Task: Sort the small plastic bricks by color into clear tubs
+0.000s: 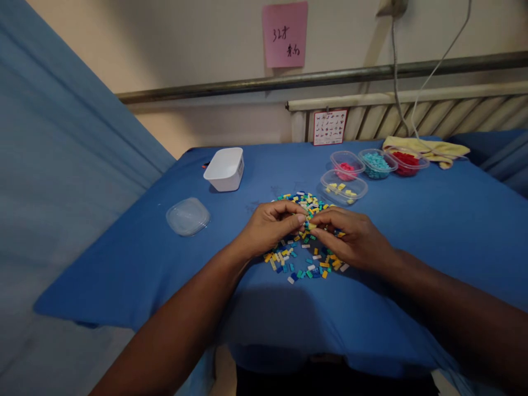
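The left hand and right hand pinch small bricks between their fingertips, above a mixed pile.
The held bricks show yellow and blue-green, partly covered by fingers. Clear tubs at the right hold pink pieces, turquoise pieces and red pieces; the nearest tub holds some yellow ones. An open white box stands at the left.

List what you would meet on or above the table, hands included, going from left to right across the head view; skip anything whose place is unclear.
Clear flat plasticware → white tub → left hand → held small bricks → right hand → clear tub of red pieces.
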`<state>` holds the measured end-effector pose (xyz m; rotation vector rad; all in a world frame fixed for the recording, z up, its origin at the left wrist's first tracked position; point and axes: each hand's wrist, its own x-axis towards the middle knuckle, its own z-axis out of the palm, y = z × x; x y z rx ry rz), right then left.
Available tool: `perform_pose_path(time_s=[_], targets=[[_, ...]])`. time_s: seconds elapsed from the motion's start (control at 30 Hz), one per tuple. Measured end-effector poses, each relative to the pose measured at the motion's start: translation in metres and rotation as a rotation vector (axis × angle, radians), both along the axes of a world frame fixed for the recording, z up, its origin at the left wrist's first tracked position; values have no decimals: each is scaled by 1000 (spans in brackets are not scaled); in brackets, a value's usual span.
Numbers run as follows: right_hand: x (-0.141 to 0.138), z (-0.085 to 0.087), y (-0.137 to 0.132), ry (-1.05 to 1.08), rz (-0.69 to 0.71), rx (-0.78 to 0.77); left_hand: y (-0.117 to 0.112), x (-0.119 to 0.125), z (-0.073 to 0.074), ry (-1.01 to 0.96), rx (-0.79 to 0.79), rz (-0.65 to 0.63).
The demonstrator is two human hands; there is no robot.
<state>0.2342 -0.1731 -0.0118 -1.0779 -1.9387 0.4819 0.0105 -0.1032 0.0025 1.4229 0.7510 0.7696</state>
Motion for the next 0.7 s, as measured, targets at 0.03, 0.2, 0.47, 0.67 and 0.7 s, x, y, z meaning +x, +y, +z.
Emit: perform_pose_path(time_s=[0.03,0.2,0.47,0.67,0.7], targets=[[0,0,0,14,-4,-4,0,1,-1,-3,-13,5],[-4,-1,-1,60,-23,-29,-6,9,-3,-1,-61,-15],[29,6,13,-58,-222,91,10,-8,7,95,121,198],[80,-3,43,-141,-552,149,32,-40,10,356,411,274],[82,-5,44,-152,-556,157,33,-43,8,410,489,226]])
